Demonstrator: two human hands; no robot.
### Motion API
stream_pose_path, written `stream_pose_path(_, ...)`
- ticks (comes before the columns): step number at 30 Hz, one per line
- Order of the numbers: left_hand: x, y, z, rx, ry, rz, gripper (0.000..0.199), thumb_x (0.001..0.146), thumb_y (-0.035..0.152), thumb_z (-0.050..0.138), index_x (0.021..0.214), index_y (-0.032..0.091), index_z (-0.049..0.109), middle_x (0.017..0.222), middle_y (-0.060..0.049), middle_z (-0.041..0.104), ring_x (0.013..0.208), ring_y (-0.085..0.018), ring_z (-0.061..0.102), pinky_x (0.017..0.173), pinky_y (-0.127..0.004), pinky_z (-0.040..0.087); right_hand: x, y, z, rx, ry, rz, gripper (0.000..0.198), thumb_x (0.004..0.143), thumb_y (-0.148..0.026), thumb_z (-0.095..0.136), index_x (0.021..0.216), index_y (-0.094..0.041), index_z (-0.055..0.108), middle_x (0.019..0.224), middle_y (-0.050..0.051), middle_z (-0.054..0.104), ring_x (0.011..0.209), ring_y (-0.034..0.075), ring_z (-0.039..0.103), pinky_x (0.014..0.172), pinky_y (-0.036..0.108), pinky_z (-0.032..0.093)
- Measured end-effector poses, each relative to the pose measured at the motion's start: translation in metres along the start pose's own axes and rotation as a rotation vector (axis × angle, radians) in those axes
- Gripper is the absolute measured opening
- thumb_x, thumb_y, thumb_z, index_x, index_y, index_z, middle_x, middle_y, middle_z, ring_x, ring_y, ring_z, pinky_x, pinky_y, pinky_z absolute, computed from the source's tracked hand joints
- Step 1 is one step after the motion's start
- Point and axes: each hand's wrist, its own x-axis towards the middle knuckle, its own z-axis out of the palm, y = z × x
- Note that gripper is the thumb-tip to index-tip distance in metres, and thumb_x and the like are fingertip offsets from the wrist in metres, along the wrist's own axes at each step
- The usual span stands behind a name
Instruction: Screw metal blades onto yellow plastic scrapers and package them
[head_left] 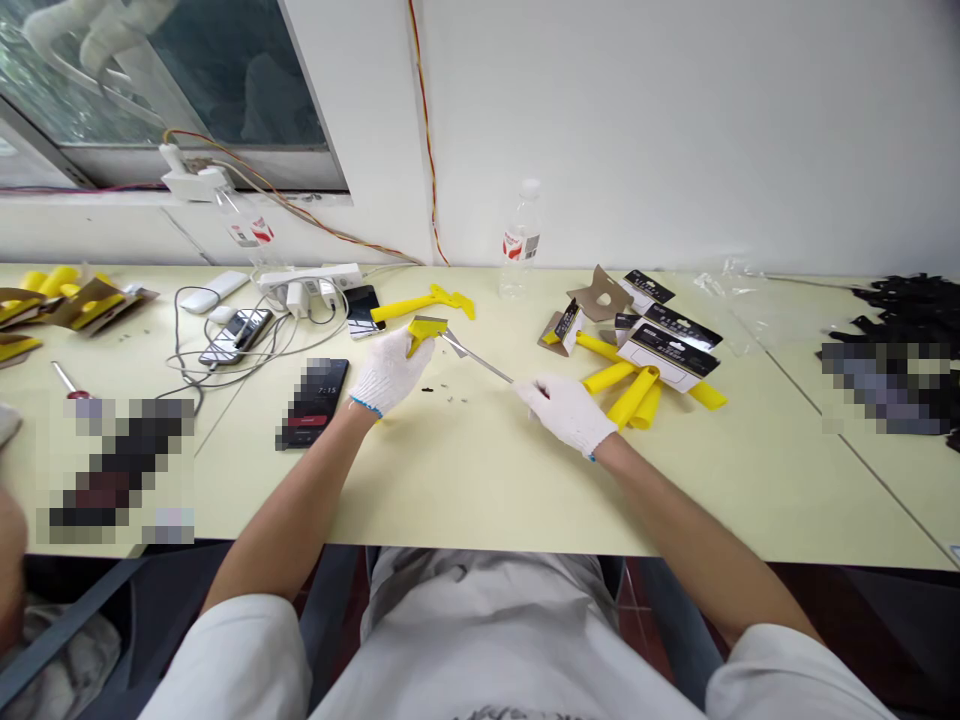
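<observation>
Both of my hands wear white knitted gloves with blue cuffs. My left hand (394, 370) is closed round a yellow scraper (426, 329), its head tilted up above the table; most of its handle is hidden by the glove. A screwdriver (484, 362) is gripped in my right hand (566, 410), its long metal shaft reaching left to the scraper's head. The screwdriver's handle is hidden in the fist. Another yellow scraper (420, 302) lies just behind my left hand. Small screws (451, 399) and a little black piece (427, 389) lie on the table between the hands.
Yellow scrapers with black-and-white cards (667, 352) are piled to the right. A plastic bottle (521, 245) stands by the wall. Phones (319, 390), cables and a power strip (315, 280) lie left. Black parts (911, 320) are heaped far right. Another person's arm (11, 560) shows at the left edge.
</observation>
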Motion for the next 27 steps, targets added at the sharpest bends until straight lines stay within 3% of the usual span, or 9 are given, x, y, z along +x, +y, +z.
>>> stream_pose_path(2, 0.0001, -0.0005, -0.0001, 0.000, -0.001, -0.001, 0.033, 0.103, 0.043, 0.063, 0.079, 0.022, 0.063, 0.067, -0.007, 0.061, 0.069, -0.024, 0.060, 0.070, -0.037, 0.043, 0.0005, 0.0006, 0.0008, -0.018, 0.020, 0.038, 0.042, 0.104, -0.059, 0.068, 0.080, -0.025, 0.059, 0.078, 0.003, 0.076, 0.074, 0.023, 0.067, 0.071, 0.032, 0.047)
stream_pose_path(6, 0.0002, -0.0006, 0.0001, -0.003, -0.007, -0.007, 0.032, 0.102, 0.042, 0.065, 0.078, 0.022, 0.063, 0.067, -0.007, 0.061, 0.069, -0.023, 0.059, 0.071, -0.037, 0.043, 0.0018, 0.0024, 0.0013, 0.080, -0.121, 0.011, 0.061, 0.119, -0.054, 0.035, 0.077, -0.024, 0.067, 0.069, 0.006, 0.074, 0.079, 0.025, 0.073, 0.083, 0.034, 0.052)
stream_pose_path(11, -0.0006, 0.0001, -0.0015, -0.020, -0.019, -0.013, 0.032, 0.103, 0.043, 0.063, 0.081, 0.021, 0.065, 0.069, -0.006, 0.063, 0.068, -0.022, 0.058, 0.069, -0.036, 0.040, 0.0018, 0.0014, 0.0009, -0.019, 0.047, 0.031, 0.040, 0.108, -0.055, 0.063, 0.083, -0.024, 0.064, 0.082, 0.006, 0.078, 0.080, 0.025, 0.071, 0.073, 0.034, 0.048)
stream_pose_path(15, -0.0008, 0.0012, -0.0025, -0.033, -0.035, -0.018, 0.032, 0.104, 0.042, 0.063, 0.082, 0.020, 0.067, 0.069, -0.006, 0.064, 0.068, -0.022, 0.059, 0.069, -0.036, 0.041, 0.0008, 0.0004, -0.0006, 0.066, -0.075, 0.016, 0.057, 0.119, -0.051, 0.036, 0.079, -0.024, 0.067, 0.067, 0.006, 0.073, 0.077, 0.025, 0.073, 0.079, 0.035, 0.050)
stream_pose_path(20, -0.0004, 0.0004, -0.0024, -0.049, -0.048, -0.039, 0.029, 0.105, 0.038, 0.065, 0.082, 0.020, 0.067, 0.067, -0.006, 0.062, 0.073, -0.023, 0.061, 0.070, -0.036, 0.042, 0.0024, 0.0027, -0.0009, -0.046, 0.039, 0.032, 0.046, 0.110, -0.055, 0.059, 0.076, -0.024, 0.062, 0.083, 0.008, 0.079, 0.080, 0.025, 0.072, 0.077, 0.035, 0.048)
stream_pose_path(24, -0.0018, -0.0004, -0.0029, -0.070, -0.082, -0.061, 0.028, 0.108, 0.038, 0.065, 0.088, 0.019, 0.070, 0.067, -0.004, 0.062, 0.072, -0.021, 0.060, 0.071, -0.034, 0.045, 0.0029, 0.0061, 0.0003, 0.080, -0.109, 0.036, 0.066, 0.119, -0.054, 0.032, 0.071, -0.024, 0.065, 0.069, 0.008, 0.074, 0.078, 0.025, 0.074, 0.084, 0.034, 0.051)
stream_pose_path(27, -0.0036, 0.0007, -0.0043, -0.087, -0.108, -0.077, 0.027, 0.111, 0.038, 0.065, 0.095, 0.017, 0.072, 0.067, -0.002, 0.063, 0.070, -0.019, 0.059, 0.071, -0.033, 0.047, 0.0029, 0.0062, -0.0012, 0.009, -0.020, 0.027, 0.057, 0.117, -0.053, 0.040, 0.074, -0.024, 0.064, 0.071, 0.007, 0.074, 0.077, 0.024, 0.071, 0.079, 0.033, 0.048)
